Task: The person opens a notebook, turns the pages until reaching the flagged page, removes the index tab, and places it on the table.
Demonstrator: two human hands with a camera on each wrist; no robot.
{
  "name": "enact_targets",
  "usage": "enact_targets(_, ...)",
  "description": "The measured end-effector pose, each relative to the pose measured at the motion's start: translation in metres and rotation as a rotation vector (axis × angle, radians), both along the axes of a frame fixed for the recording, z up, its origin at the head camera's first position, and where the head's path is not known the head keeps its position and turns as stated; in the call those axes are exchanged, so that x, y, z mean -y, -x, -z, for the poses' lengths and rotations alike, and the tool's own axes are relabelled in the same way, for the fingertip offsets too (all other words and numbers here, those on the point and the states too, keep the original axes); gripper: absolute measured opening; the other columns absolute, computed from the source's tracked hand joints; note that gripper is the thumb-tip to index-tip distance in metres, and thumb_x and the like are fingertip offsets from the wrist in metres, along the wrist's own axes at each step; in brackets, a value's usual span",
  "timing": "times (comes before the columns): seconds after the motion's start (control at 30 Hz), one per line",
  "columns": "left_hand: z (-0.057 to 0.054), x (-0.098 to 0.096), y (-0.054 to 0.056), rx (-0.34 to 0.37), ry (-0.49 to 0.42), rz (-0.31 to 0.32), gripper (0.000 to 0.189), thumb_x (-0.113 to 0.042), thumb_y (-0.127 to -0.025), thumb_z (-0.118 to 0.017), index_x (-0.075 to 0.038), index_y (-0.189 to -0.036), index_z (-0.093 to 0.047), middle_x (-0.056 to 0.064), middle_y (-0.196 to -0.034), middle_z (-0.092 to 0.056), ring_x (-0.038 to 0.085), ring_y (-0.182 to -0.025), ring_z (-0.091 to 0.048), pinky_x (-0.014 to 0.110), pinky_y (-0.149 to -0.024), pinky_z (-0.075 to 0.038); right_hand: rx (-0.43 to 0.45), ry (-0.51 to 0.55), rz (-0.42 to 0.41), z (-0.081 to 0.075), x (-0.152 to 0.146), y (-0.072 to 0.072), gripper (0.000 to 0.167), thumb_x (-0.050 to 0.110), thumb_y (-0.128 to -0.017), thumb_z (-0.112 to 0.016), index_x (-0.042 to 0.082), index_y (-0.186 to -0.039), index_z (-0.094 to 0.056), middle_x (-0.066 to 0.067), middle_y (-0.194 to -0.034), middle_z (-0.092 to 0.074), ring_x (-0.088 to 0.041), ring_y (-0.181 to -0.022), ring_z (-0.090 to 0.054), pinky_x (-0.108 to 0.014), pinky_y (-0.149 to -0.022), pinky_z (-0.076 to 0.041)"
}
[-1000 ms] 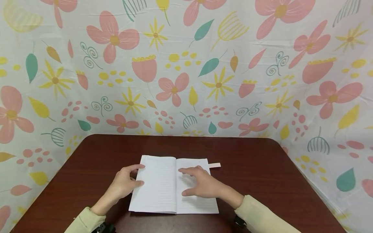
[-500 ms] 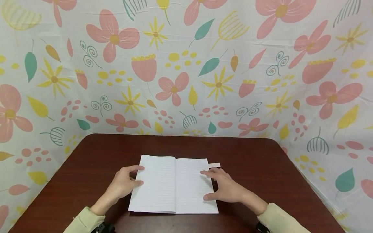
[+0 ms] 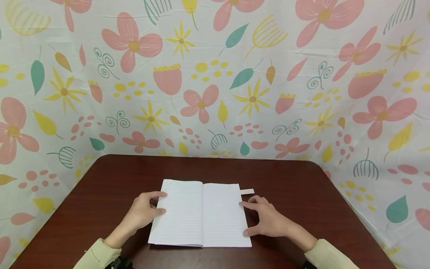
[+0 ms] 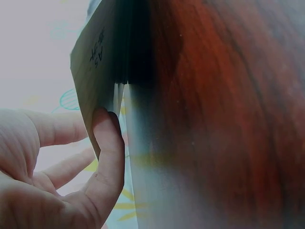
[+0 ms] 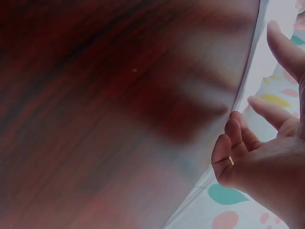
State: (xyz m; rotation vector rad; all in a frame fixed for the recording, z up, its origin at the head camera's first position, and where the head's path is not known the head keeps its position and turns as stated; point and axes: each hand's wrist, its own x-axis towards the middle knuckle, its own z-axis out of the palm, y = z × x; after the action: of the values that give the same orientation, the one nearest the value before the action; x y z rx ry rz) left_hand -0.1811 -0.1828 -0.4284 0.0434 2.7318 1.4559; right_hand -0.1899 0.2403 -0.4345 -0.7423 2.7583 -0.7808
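Note:
An open notebook (image 3: 183,220) with lined white pages lies on the dark wooden table. My left hand (image 3: 142,211) holds its left edge, thumb and index finger on the page. In the left wrist view, a finger (image 4: 109,138) of that hand bends against the underside of the notebook cover (image 4: 93,67), which bears handwriting. My right hand (image 3: 270,218) is at the right edge, its index and thumb tips on the page margin. The right wrist view shows its other fingers (image 5: 233,138) loosely bent beside the table surface.
A pale paper strip (image 3: 247,191) sticks out from the notebook's upper right side. The table (image 3: 295,186) has rounded far corners. Behind it and on both sides hangs a white cloth (image 3: 215,74) printed with flowers and leaves.
My right hand has moved right, from over the right page to its outer edge, and its fingertips have come down there. The left hand and the notebook stay put.

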Motion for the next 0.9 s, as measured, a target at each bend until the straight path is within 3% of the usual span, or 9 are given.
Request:
enact_targets(0.6,0.0,0.0,0.0,0.004,0.004,-0.005,0.046,0.002,-0.085,-0.083,-0.002,-0.13,-0.071,0.019,-0.125,-0.064,0.019,-0.067,-0.064,0.036,-0.061,-0.052,-0.022,0.009,-0.029,0.003,0.012,0.004,0.083,0.046,-0.077,-0.094,0.01,-0.146,-0.064,-0.008,-0.131,-0.051,-0.03,-0.121,-0.044,-0.058,-0.094,-0.038)
enact_targets(0.9,-0.001,-0.001,0.0,0.012,0.01,-0.012,0.046,0.003,-0.085,-0.083,-0.003,-0.13,-0.072,0.02,-0.127,-0.064,0.018,-0.07,-0.066,0.036,-0.062,-0.054,-0.085,-0.009,-0.034,0.003,0.023,0.006,0.081,0.046,-0.075,-0.095,0.011,-0.143,-0.067,-0.007,-0.128,-0.052,-0.027,-0.117,-0.042,-0.052,-0.09,-0.037)
